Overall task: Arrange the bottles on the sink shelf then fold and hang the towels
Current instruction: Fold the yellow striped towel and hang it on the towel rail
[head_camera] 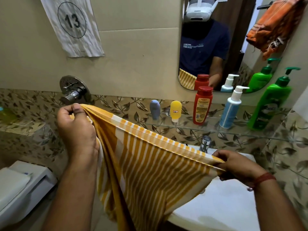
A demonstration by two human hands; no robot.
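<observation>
A yellow-and-white striped towel (146,164) hangs stretched between my hands in front of the sink. My left hand (75,125) pinches its upper left corner; my right hand (236,165) grips the right corner, lower down. On the glass shelf (183,125) stand a row of bottles: a small grey bottle (155,109), a small yellow bottle (175,111), a red bottle (202,105), a blue-and-white pump bottle (230,110) and a large green pump bottle (270,104). An orange towel (275,25) hangs on a rail at the top right.
A white sink (221,207) with a chrome tap (205,143) lies under the towel. A mirror (216,44) hangs above the shelf. A chrome wall valve (74,89) sits left, a white toilet cistern (21,185) lower left, and a paper marked 13 (73,25) on the wall.
</observation>
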